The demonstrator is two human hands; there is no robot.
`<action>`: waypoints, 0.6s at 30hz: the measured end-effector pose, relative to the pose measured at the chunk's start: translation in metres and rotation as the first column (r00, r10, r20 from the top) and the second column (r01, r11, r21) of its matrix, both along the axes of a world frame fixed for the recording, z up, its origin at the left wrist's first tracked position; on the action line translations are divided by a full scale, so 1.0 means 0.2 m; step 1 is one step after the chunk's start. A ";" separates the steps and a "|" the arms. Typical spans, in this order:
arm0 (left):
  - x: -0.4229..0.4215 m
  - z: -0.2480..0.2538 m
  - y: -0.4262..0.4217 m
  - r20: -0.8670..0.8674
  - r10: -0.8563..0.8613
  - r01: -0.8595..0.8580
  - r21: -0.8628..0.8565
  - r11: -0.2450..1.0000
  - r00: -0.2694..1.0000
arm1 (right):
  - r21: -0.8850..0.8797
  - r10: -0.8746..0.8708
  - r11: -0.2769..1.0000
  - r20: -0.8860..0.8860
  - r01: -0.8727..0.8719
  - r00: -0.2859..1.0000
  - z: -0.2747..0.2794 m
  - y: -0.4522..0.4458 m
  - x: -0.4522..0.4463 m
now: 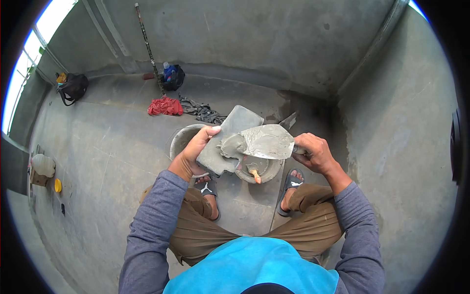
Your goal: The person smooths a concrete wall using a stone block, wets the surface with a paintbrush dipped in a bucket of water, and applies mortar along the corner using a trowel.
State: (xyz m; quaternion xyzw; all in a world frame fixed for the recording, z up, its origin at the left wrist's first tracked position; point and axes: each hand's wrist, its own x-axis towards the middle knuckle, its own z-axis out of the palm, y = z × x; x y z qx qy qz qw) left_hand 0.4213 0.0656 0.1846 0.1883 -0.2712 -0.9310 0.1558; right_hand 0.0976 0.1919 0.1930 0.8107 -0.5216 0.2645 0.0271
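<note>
My left hand [194, 149] grips the edge of a flat, cement-smeared grey board [241, 119], its thumb lying along the near side. A lump of wet mortar [232, 146] sits on the board. My right hand [316, 152] is closed around the handle of a trowel [271, 142], whose coated blade reaches left to touch the mortar. Below the blade stands a bucket [270, 177], partly hidden, with an orange-handled tool [255, 176] in it. Behind my left hand, another bucket [177, 142] shows only in part.
Bare cement walls [274, 44] meet in a corner at the right. On the floor lie a red cloth [165, 106] and a grey cloth [203, 111]. A long pole [147, 44] leans on the wall by a black bag [175, 80]. Another dark bag [73, 88] is at far left.
</note>
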 end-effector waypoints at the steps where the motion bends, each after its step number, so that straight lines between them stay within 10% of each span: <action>1: -0.02 -0.01 -0.01 0.004 -0.007 0.007 -0.001 1.000 1.000 | 0.103 0.001 0.995 0.104 -0.012 0.995 -0.03 0.00 0.00; 13: -0.15 -0.01 -0.04 -0.097 0.005 -0.001 0.039 0.999 0.995 | 0.274 -0.080 0.961 0.406 -0.038 0.910 -0.07 0.04 -0.04; 18: -0.17 0.01 -0.04 -0.101 0.000 -0.001 -0.014 1.000 0.995 | -0.011 -0.128 0.991 0.222 0.134 0.967 -0.06 0.02 -0.12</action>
